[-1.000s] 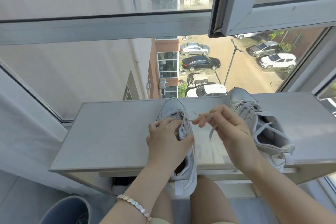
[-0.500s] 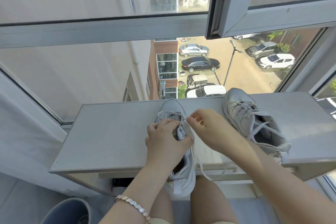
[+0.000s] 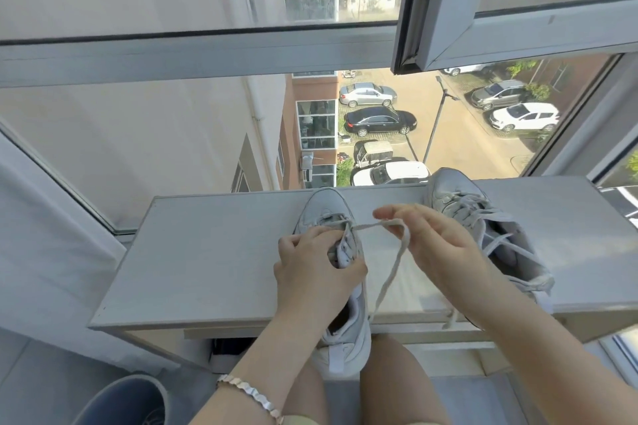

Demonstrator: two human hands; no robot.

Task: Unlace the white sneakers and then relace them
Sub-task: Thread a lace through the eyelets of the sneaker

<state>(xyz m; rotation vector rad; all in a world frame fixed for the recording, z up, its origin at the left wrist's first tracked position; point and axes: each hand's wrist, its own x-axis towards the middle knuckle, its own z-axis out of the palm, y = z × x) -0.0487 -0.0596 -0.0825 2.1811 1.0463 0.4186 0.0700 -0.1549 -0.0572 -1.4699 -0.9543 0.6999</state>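
Note:
Two white sneakers lie on a grey window ledge (image 3: 207,259). The nearer sneaker (image 3: 348,331) points away from me, its heel over the ledge's front edge. My left hand (image 3: 316,269) grips its tongue and upper around the eyelets. My right hand (image 3: 428,241) pinches its white lace (image 3: 393,262), stretched taut to the right from a front eyelet; the rest of the lace hangs toward the ledge edge. The second sneaker (image 3: 483,228) lies to the right, laced, partly hidden behind my right hand.
Window glass and its frame (image 3: 193,55) rise right behind the ledge, with an opened sash (image 3: 448,10) at upper right. A blue-grey bin (image 3: 121,400) stands on the floor at lower left. My knees are under the ledge's front edge.
My right hand went to the front eyelets, then moved back right, pulling a length of lace out sideways. My left hand stayed on the sneaker.

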